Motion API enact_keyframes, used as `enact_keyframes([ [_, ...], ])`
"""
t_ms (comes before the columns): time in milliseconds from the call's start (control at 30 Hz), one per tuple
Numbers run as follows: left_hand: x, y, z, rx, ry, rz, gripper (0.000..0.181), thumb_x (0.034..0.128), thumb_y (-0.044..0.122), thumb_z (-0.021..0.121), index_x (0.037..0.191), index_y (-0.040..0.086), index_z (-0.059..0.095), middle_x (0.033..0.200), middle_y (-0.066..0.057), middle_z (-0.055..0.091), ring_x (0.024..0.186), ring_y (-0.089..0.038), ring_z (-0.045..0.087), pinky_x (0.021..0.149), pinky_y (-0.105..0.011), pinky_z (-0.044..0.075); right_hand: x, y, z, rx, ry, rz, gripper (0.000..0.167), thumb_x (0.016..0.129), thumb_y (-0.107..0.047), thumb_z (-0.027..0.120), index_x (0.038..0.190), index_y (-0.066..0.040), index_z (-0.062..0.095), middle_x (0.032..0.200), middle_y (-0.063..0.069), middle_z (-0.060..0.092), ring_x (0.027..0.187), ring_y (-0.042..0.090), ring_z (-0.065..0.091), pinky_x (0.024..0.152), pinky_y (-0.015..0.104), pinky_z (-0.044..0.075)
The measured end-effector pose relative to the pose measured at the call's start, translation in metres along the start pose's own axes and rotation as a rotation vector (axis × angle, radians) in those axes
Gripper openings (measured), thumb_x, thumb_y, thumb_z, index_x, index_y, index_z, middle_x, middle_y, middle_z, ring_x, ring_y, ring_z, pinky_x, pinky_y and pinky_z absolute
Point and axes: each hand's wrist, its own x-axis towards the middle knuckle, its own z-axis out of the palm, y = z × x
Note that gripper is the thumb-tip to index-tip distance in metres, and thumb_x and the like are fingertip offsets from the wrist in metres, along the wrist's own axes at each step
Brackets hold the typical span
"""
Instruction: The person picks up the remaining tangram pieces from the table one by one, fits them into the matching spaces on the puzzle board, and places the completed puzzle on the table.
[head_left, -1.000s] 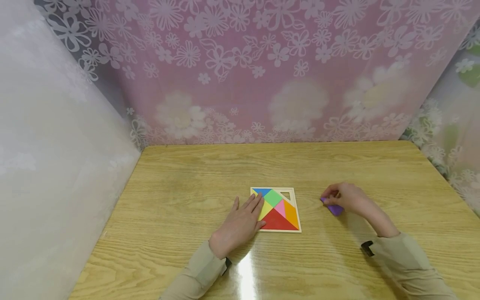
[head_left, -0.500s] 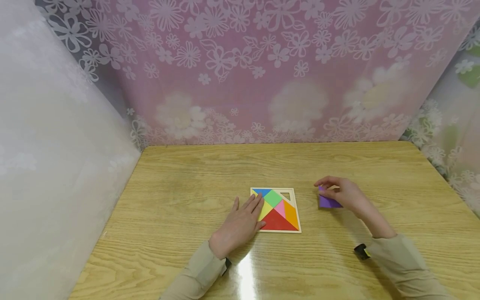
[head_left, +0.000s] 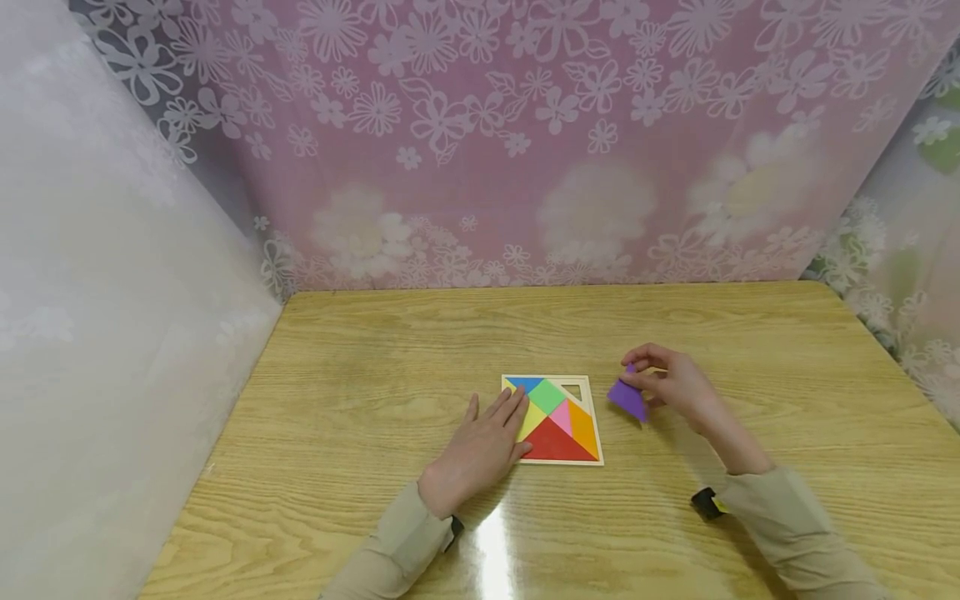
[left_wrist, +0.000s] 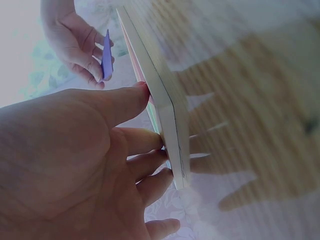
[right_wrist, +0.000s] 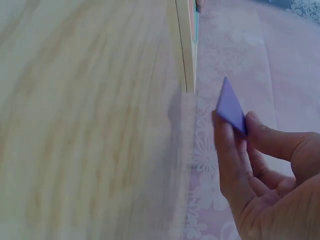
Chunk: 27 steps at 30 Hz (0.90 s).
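A square wooden tangram tray (head_left: 562,462) lies on the table, filled with coloured pieces, among them a red triangle (head_left: 558,442), a green square (head_left: 547,397) and an orange parallelogram (head_left: 582,429). Its upper right corner shows bare wood with a small triangular cutout. My left hand (head_left: 478,446) rests over the tray's left side, fingers stretched out, hiding part of the yellow and blue pieces. To the right of the tray, my right hand (head_left: 675,387) pinches a purple tangram piece (head_left: 627,400) between thumb and fingers. The right wrist view shows this piece (right_wrist: 230,107) tilted and raised off the table.
The wood-grain table (head_left: 360,417) extends around the tray on all sides. A pink floral cloth (head_left: 465,167) hangs behind its far edge, and a pale cloth (head_left: 112,333) stands at the left.
My right hand has moved left toward the tray with the purple piece, lifting and turning it. The left hand has stayed still on the tray.
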Motion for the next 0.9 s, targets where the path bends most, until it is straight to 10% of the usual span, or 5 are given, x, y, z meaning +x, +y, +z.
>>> enact_keyframes([
  [900, 0.001, 0.0, 0.001, 0.032, -0.006, -0.002, 0.063, 0.1078, 0.04, 0.047, 0.159, 0.006, 0.032, 0.166, -0.006, 0.028, 0.153, -0.022, 0.026, 0.121, -0.055, 0.024, 0.008, -0.003, 0.014, 0.071, -0.02, 0.064, 0.034, 0.103, -0.004, 0.056, 0.132, 0.015, 0.056, 0.106, 0.018, 0.071, 0.082, 0.006, 0.068, 0.076, 0.026, 0.06],
])
